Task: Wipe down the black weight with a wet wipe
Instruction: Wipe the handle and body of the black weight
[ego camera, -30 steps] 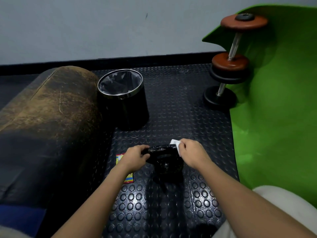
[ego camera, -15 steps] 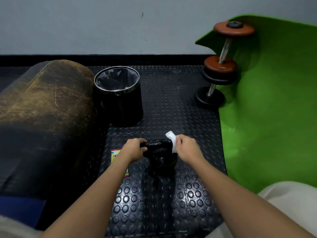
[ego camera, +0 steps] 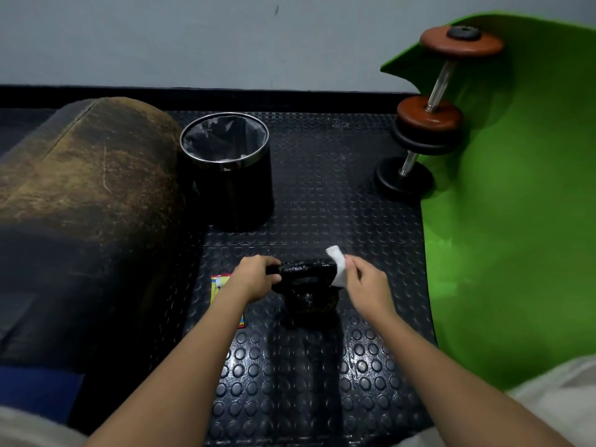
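Head cam looking down: the black weight (ego camera: 306,285), a kettlebell by the look of it, sits on the studded black rubber floor (ego camera: 322,204) right in front of the person. Left hand (ego camera: 254,279) is curled round the left end of its handle. Right hand (ego camera: 364,285) pinches a white wet wipe (ego camera: 338,266) between thumb and fingers, and the wipe is pressed against the right end of the handle. A colourful packet (ego camera: 222,285) lies on the floor just under the left wrist. Further back there's a black bin (ego camera: 232,182) with a liner, a worn brown padded roll (ego camera: 87,195) to the left, and a dumbbell (ego camera: 429,114) leaning on a green mat (ego camera: 516,221) to the right.
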{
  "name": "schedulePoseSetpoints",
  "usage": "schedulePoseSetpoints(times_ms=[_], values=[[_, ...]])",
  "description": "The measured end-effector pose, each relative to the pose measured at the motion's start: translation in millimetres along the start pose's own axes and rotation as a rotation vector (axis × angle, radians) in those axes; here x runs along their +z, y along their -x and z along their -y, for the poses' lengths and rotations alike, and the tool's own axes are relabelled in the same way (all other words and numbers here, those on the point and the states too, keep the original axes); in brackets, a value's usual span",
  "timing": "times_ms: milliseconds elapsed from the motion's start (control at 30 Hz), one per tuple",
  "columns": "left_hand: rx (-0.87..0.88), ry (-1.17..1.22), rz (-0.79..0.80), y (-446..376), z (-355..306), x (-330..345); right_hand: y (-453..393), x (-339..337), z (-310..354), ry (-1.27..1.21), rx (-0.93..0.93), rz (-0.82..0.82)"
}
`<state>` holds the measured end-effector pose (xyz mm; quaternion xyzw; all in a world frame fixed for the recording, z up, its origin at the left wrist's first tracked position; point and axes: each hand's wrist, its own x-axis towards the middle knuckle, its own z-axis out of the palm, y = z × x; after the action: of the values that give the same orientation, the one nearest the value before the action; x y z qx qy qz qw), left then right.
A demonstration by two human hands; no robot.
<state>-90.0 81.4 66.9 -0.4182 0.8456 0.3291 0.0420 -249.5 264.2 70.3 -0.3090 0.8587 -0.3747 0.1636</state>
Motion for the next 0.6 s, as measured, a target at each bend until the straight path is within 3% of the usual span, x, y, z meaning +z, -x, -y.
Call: schedulePoseSetpoints(times_ms=[67, 133, 267, 333, 400, 533, 600], values=[[0.0, -0.003, 0.002, 0.1, -0.4, -0.9, -7.4, 2.4, 0.5, -0.01, 0.144, 0.025], [-0.002, -0.015, 0.002, 0.2, -1.3, -1.8, -11.0, 9.3, 8.0, 0.0, 0.164, 0.021], [0.002, -0.038, -0.013, 2.5, -2.8, -0.5, -1.2, 24.4, 12.8, 0.139, -0.239, 0.011], [0.004, -0.042, -0.021, 4.4, -2.7, 1.9, 2.1, 20.6, 3.6, 0.14, -0.319, 0.033], [0.009, -0.038, -0.029, 6.8, -3.6, 4.8, 3.8, 12.5, -4.5, 0.101, -0.271, 0.004], [0.034, -0.043, -0.058, 11.3, -8.4, 9.8, -9.2, 8.6, 4.9, -0.014, 0.077, 0.048], [0.036, -0.033, -0.059, 13.5, -9.6, 11.4, -12.1, 11.8, 14.7, 0.11, 0.04, 0.074]])
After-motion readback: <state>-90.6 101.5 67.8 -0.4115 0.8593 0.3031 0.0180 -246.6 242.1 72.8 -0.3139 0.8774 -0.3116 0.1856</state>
